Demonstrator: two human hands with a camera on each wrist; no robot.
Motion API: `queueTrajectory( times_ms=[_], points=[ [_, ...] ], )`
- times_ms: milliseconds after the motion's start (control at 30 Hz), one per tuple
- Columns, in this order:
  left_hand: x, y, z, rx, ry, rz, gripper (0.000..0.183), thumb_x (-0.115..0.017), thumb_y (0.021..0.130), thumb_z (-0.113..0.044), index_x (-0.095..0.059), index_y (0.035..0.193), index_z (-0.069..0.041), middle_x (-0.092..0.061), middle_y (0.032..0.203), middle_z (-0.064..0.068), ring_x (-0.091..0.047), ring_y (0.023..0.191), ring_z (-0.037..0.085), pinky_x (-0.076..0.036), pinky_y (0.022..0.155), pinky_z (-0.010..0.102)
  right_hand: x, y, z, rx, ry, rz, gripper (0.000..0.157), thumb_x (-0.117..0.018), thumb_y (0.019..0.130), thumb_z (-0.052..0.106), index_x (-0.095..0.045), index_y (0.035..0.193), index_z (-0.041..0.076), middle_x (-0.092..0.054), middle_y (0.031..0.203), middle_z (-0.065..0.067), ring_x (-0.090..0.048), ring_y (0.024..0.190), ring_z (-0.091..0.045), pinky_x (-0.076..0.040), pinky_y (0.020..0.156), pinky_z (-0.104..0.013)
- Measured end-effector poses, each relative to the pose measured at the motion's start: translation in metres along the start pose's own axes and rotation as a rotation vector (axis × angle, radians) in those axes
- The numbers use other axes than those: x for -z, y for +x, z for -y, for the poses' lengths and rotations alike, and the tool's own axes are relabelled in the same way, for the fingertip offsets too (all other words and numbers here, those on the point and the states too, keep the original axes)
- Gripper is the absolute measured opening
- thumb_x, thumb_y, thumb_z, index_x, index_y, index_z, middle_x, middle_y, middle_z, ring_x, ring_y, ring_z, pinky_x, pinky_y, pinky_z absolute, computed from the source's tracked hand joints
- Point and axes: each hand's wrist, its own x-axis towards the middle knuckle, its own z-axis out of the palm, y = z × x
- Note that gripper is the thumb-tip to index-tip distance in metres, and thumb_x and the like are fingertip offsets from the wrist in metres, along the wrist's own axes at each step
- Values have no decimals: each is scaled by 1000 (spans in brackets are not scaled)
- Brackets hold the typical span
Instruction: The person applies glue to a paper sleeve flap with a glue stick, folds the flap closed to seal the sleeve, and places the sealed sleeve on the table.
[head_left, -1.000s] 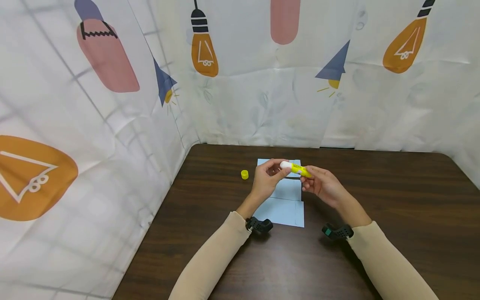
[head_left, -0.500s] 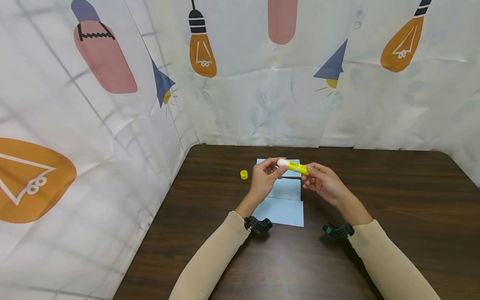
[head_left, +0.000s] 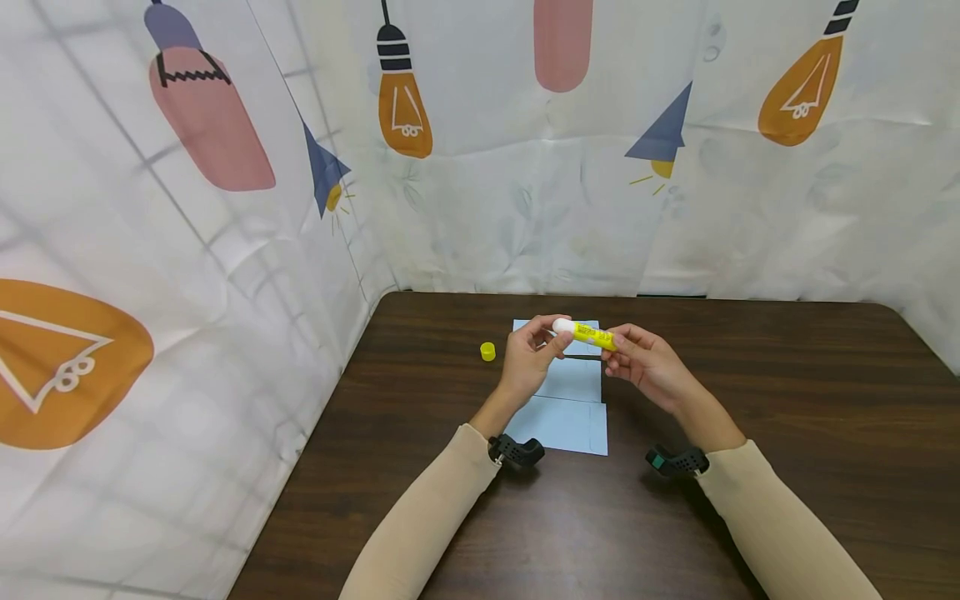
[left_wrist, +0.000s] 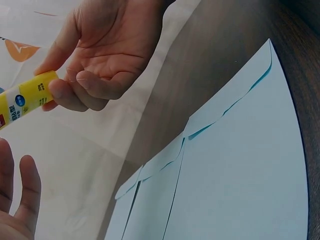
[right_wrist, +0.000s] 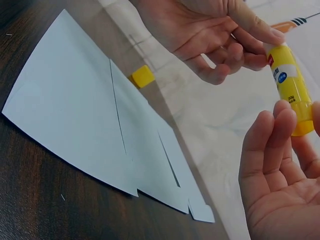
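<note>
Both hands hold a yellow glue stick with a white end, raised over the table and lying nearly level. The left hand pinches the white end between thumb and fingers. At the yellow base, the thumb and fingertips of the right hand grip the tube; the right wrist view shows this hand from the palm side. Printed labels face the right wrist camera on the tube. Beneath the hands lie light blue paper pieces, creased or overlapping in sections. A small yellow cap stands on the table left of the paper.
The dark wood-grain table reaches back to a white printed curtain, which also runs down the left side. Black bands sit on both wrists. The left wrist view shows a raised, curling edge along the paper.
The glue stick has shifted slightly to the left in the head view, still between both hands. The cap and the paper stay where they were.
</note>
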Motion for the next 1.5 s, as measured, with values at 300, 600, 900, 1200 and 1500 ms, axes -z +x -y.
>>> queueTrajectory(
  times_ms=[300, 600, 900, 1200, 1500],
  points=[
    [0, 1, 1, -13, -3, -11, 28, -71, 96, -13, -69, 121, -1, -68, 114, 19, -58, 74, 8, -55, 68, 23, -1, 2, -3, 24, -76, -38, 14, -55, 106, 12, -63, 117, 14, -69, 99, -3, -64, 82, -11, -59, 78, -23],
    [-1, 1, -1, -6, -22, -20, 33, -71, 96, -8, -66, 125, 6, -67, 117, 23, -57, 73, 8, -51, 66, 20, -3, 2, -4, 47, -147, -75, 20, -62, 102, 10, -61, 122, 13, -67, 104, 0, -67, 88, -12, -59, 81, -22],
    [-1, 0, 0, 24, -21, 17, 35, -74, 94, -15, -68, 125, 1, -69, 113, 19, -56, 77, 10, -50, 66, 20, -1, 1, -3, 16, -90, -25, 17, -57, 105, 10, -60, 121, 10, -71, 102, -4, -68, 84, -13, -59, 80, -22],
    [0, 0, 0, 3, 12, 14, 31, -74, 95, -16, -70, 122, -1, -68, 106, 17, -56, 75, 9, -49, 64, 20, -3, 2, 1, -62, -52, -20, 18, -53, 108, 25, -61, 114, 11, -73, 93, -2, -68, 79, -11, -59, 78, -23],
    [-1, 0, -1, 29, 8, 16, 30, -71, 97, -14, -68, 123, -1, -67, 105, 18, -57, 74, 9, -49, 65, 19, -5, 1, 1, -1, -123, -55, 12, -58, 105, 16, -61, 115, 10, -72, 95, -2, -68, 80, -13, -59, 77, -22]
  ],
)
